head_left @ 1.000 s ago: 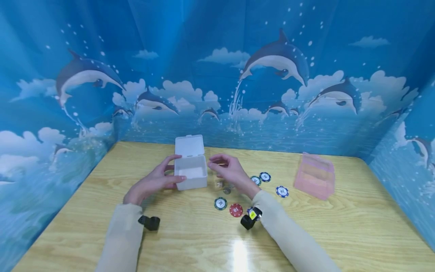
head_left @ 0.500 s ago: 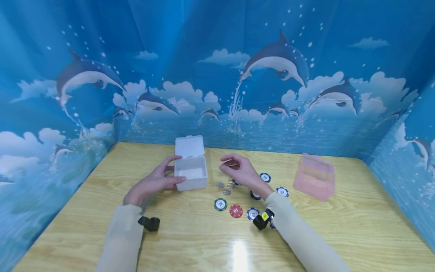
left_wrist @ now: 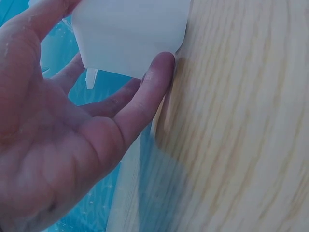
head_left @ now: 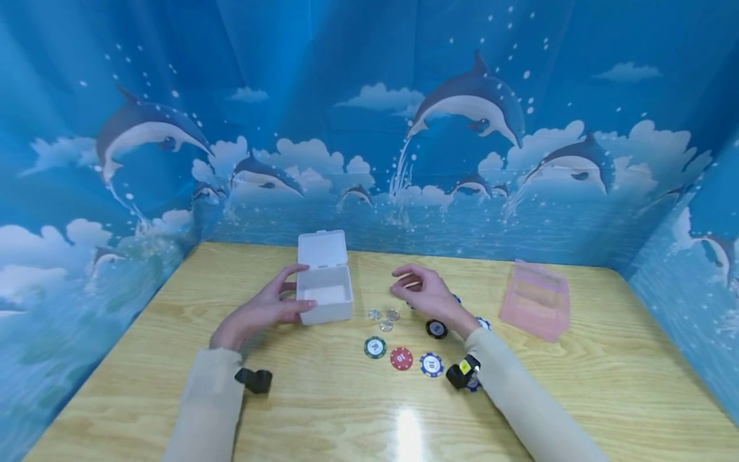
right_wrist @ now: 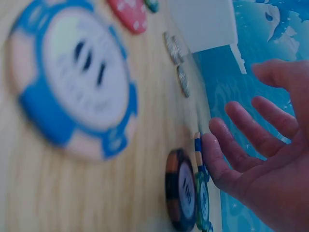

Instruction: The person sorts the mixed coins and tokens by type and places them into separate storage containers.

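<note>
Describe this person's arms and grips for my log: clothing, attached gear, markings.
Both arms wear long, plain, pale beige sleeves: left sleeve, right sleeve. The left grip and right grip are bare, without gloves. A small, blocky black left wrist device shows; the similar right wrist device bears a yellow patch. No cables are visible.

Head view high, facing forward and down across table (head_left: pixel 312 410); wrist views close in, past left hand (left_wrist: pixel 63 130), right hand (right_wrist: pixel 268 166), both sharing box (left_wrist: pixel 130 38)
</note>
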Tool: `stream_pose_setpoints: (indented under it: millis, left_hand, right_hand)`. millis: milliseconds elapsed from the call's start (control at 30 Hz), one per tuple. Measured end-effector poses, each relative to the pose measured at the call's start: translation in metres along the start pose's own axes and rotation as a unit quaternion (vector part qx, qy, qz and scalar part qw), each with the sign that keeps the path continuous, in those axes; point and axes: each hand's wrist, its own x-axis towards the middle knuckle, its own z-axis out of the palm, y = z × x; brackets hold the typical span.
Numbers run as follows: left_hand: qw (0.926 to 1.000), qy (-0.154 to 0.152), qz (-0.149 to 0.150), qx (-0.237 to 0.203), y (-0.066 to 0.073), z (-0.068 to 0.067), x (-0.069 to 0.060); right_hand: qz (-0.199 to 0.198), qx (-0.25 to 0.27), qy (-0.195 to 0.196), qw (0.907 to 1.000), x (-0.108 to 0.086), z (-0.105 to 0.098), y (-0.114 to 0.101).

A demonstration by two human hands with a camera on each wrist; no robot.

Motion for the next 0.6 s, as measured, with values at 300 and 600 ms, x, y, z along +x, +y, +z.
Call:
stream_pose_setpoints:
  millis: [300, 600]
  left_hand:
    - [1.0000, -0.001, 0.005, -0.004, -0.0031, -0.0010, -0.0001]
    - [0.9999, -0.004, 0.009, -0.006, -0.0042, -0.0017, -0.0007]
  right_hand:
    - [-0.021, -0.103, -0.055, 0.9929, 0.0002, -0.0001, 0.0063]
    - [-0.023, -0.148, -0.079, 0.9856, 0.0011, 0.0029, 0.0063]
